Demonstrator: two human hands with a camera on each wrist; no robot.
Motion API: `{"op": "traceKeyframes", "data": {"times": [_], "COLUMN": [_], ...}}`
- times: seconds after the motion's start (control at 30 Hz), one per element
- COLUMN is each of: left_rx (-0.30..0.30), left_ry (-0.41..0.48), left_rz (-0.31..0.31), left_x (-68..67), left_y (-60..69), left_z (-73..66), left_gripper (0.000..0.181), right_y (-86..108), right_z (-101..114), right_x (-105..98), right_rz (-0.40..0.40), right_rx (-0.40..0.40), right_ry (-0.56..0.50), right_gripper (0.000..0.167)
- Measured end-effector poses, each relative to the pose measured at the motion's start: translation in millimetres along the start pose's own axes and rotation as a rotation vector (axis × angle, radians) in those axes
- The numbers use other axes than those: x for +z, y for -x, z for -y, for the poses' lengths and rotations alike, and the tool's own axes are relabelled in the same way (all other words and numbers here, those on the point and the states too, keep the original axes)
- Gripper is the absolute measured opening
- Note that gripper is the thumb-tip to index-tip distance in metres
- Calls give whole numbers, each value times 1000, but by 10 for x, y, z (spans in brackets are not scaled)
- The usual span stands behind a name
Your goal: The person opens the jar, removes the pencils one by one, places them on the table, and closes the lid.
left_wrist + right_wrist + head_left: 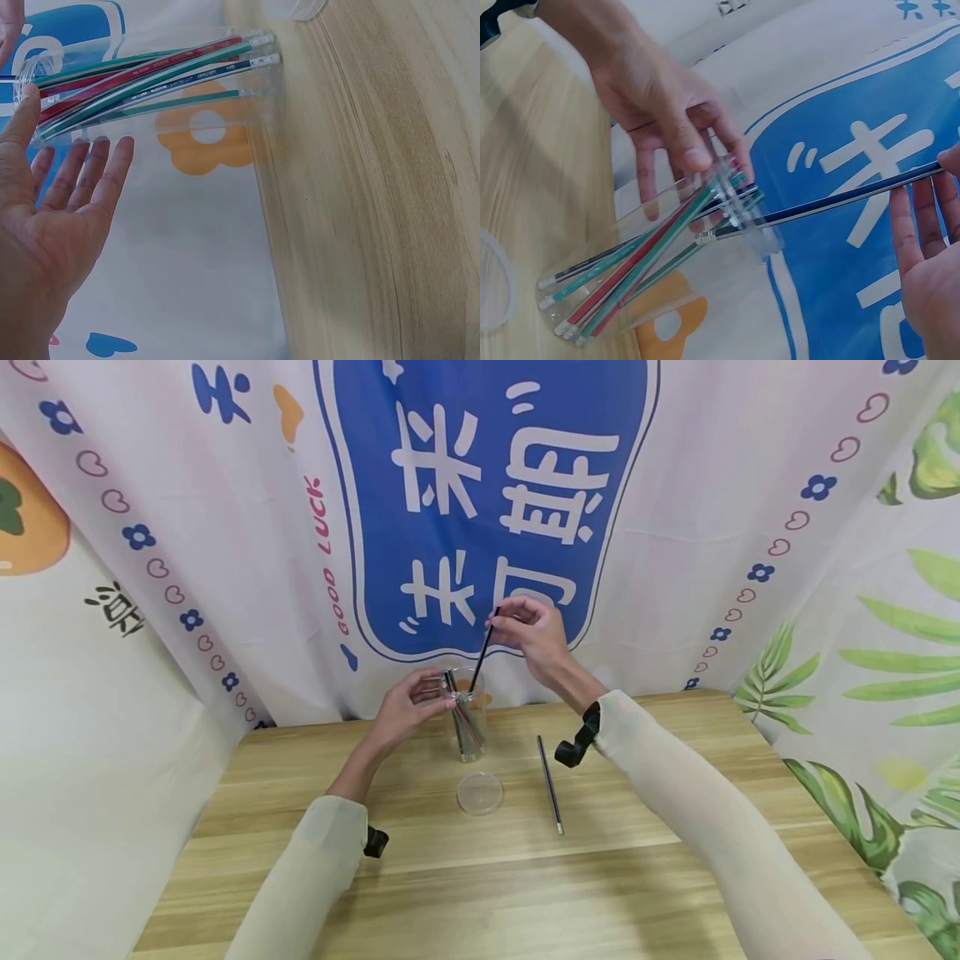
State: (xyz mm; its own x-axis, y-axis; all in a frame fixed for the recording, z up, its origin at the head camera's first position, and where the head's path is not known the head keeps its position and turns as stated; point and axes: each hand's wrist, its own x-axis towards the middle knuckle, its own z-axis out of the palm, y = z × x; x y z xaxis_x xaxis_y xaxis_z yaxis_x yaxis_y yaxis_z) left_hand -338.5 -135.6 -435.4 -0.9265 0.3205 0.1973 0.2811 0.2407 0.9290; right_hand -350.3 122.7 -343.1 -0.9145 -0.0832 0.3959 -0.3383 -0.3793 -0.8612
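Note:
A clear plastic jar (482, 728) stands near the back of the table, with several red, green and dark pencils (161, 73) leaning inside, eraser ends down. My left hand (402, 712) grips the jar near its rim, thumb on the near side. Above the mouth, my right hand (534, 633) pinches a dark blue pencil (825, 201) by its upper end. This pencil slants down, its eraser end just inside the jar's mouth in the right wrist view.
On the wooden table (420, 893), a round clear lid (480, 793) lies in front of the jar. Another dark pencil (550, 785) lies to its right. Behind the jar hangs a printed curtain (675, 568).

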Motion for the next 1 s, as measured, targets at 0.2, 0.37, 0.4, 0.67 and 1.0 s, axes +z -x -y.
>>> {"op": "traceKeyframes", "data": {"times": [0.2,0.37,0.4,0.67,1.0], "left_rx": [-4,0,-1,-4,-1], "left_ry": [-6,-10,-11,1,-5], "left_rz": [0,1,1,2,4], "left_x": [3,3,3,10,-1], "left_y": [4,9,9,21,11], "left_z": [-5,-9,-10,-14,-23], "left_gripper": [65,65,65,65,66], "right_y": [-12,-18,-21,-18,121], "right_z": [124,225,245,361,392], "right_x": [-23,-73,-86,-209,-355], "right_rz": [-57,-84,-92,-146,-132], "right_rx": [3,-6,-7,7,78], "right_ry": [-102,-154,-158,-186,-129], "right_gripper": [16,16,16,32,23]}}
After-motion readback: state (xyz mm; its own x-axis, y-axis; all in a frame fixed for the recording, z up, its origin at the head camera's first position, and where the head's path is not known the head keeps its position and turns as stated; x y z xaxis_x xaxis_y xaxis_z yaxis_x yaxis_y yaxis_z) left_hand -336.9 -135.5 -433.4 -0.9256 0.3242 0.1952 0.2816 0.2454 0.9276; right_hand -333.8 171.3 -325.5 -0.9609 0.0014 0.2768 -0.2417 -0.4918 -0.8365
